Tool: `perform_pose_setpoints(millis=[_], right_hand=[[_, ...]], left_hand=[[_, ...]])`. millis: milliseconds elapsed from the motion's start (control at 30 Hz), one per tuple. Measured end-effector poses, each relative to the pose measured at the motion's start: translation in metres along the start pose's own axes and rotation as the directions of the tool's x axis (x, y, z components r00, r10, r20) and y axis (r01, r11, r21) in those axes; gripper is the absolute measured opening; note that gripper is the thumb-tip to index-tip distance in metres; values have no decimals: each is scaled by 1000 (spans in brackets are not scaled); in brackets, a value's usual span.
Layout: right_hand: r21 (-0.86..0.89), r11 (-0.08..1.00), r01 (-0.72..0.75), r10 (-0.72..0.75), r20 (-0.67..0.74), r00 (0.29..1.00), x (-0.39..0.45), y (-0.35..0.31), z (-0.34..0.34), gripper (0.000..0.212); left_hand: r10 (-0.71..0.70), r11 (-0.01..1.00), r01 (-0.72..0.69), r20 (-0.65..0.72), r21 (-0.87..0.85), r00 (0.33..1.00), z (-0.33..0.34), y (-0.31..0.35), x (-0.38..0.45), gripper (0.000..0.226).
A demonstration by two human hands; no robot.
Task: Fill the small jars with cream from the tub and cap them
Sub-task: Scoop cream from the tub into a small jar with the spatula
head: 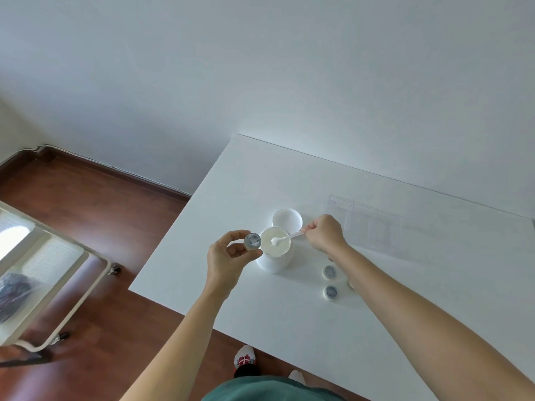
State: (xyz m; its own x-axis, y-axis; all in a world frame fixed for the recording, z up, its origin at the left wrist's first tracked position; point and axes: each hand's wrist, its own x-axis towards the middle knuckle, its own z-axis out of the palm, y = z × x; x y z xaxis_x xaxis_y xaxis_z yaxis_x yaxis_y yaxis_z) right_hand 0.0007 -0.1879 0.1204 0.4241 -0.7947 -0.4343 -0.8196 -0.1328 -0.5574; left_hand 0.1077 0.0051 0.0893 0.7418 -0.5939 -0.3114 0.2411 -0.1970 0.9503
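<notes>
White cream fills the open tub (pixel 274 250) near the counter's (pixel 225 285) left edge, its lid (pixel 287 219) just behind. Left hand (pixel 228 257) fingers pinch a small jar (pixel 252 241) beside the tub's rim; right hand (pixel 325 233) fingers grip a spatula (pixel 286 238), tip in the cream. Two more jars (pixel 329 272) stand toward the near edge.

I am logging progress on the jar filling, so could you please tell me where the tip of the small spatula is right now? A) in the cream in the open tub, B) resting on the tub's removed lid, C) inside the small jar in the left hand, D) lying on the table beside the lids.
A: the right hand holds the spatula with its cream-coated tip in the open tub, while the left hand holds the small jar beside the tub's rim.
</notes>
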Motion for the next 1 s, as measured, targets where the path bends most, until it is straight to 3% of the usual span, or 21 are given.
perform_pose_setpoints(millis=[200, 500, 833, 1000], right_hand=[[158, 987, -15, 18, -17, 1000, -6, -1, -28, 21], [224, 964, 143, -132, -64, 989, -22, -20, -52, 22], [-1, 961, 278, -273, -176, 946, -35, -28, -46, 18], [-168, 917, 362, -394, -238, 888, -44, -31, -43, 17]], left_hand=[[-21, 999, 21, 4, 28, 1000, 12, -1, 5, 36], [-19, 997, 16, 39, 72, 999, 36, 8, 13, 36], [6, 999, -9, 47, 51, 999, 42, 18, 15, 37], [2, 999, -5, 55, 52, 998, 43, 21, 13, 39]])
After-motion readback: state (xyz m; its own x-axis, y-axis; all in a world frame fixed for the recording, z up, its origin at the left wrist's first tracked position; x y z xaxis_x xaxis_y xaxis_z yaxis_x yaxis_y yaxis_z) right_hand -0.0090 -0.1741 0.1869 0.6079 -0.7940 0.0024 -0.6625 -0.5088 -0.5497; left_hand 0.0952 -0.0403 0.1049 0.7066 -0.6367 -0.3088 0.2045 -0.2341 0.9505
